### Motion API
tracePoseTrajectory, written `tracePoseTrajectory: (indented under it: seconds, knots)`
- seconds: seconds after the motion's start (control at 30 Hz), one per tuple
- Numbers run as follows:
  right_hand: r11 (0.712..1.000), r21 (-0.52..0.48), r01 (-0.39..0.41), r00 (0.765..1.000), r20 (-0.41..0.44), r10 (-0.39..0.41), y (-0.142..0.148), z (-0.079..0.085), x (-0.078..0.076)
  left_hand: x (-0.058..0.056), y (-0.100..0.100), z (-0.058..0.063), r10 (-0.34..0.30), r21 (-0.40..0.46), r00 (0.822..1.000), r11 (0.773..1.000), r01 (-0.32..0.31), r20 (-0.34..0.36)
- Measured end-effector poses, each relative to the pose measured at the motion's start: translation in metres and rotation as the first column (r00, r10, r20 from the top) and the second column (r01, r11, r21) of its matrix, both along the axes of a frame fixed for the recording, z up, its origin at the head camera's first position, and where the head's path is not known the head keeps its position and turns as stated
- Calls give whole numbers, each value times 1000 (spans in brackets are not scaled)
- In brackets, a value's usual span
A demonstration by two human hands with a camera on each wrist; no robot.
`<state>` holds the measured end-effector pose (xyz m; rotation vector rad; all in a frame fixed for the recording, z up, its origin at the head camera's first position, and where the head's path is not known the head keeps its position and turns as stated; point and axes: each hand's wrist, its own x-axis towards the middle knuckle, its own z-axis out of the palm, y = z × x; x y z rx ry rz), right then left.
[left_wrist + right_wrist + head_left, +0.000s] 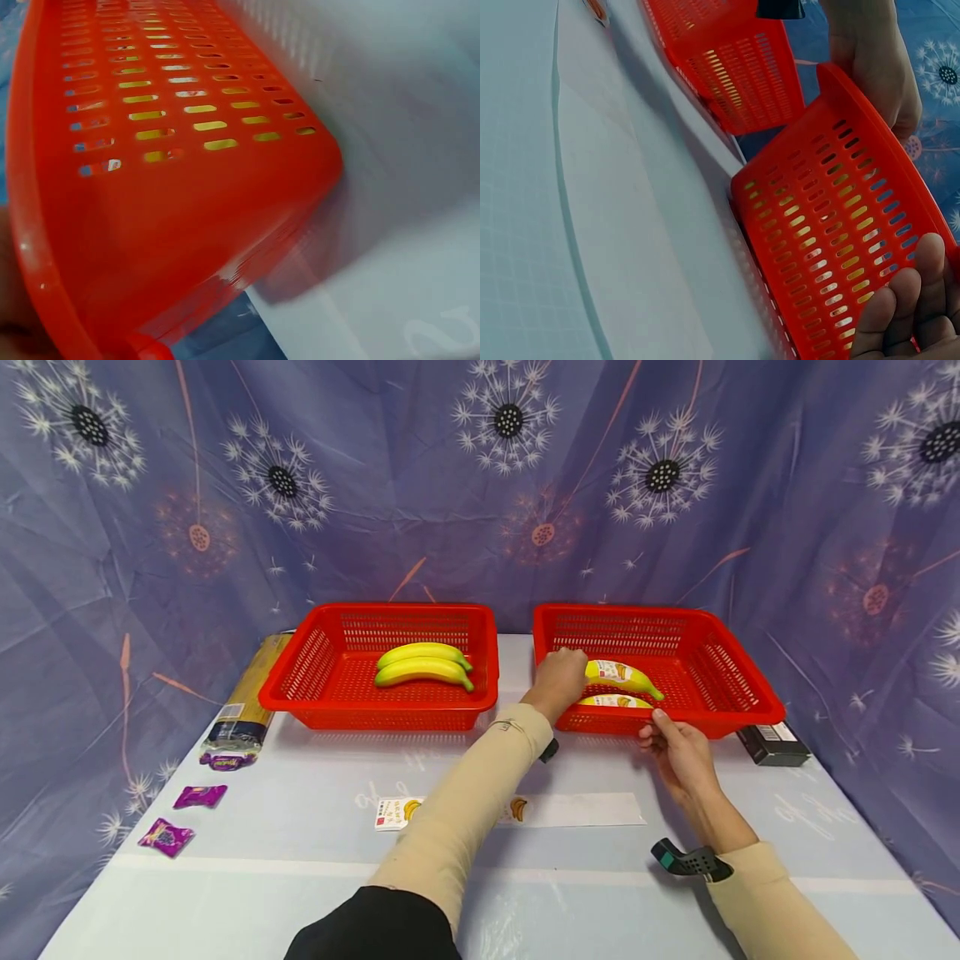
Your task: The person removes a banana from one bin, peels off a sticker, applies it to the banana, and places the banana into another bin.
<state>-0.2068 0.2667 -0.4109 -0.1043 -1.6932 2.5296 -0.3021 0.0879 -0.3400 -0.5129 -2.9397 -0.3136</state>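
Two yellow bananas with labels lie in the right red basket (731, 720), the back one (637, 681) partly covered by my left hand (557, 681) and the front one (617, 701) partly behind the rim. My left hand reaches over the basket's left front corner; its fingers are hidden inside, and I cannot tell whether they hold the back banana. My right hand (678, 756) grips the front rim, thumb on top. Its curled fingers (904, 296) are outside the slotted wall in the right wrist view. The left wrist view shows the basket's outer wall (195, 202).
A left red basket (382, 718) holds two unlabelled bananas (423, 672). A strip of banana stickers (585, 810) lies under my left forearm. Purple wrapped candies (167, 837) and a gold packet (251, 693) sit at the left; a black box (776, 745) stands beside the right basket.
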Motion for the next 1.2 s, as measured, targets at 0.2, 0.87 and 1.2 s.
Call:
tracePoseTrajectory:
  seconds: [0.2, 0.87, 1.2]
  knots:
    - [1000, 0, -12, 1000, -8, 12, 0, 0, 0, -2, 3, -2, 7, -57, 1000, 998, -7, -3]
    - [1000, 10, -10, 1000, -1, 10, 1, 2, 0, 43, -28, -1, -179, 227, 981, 955, 190, -69]
    - [998, 53, -24, 1000, 16, 23, -4, 3, 1, 87, -96, -1, -191, 491, 980, 850, 193, -55]
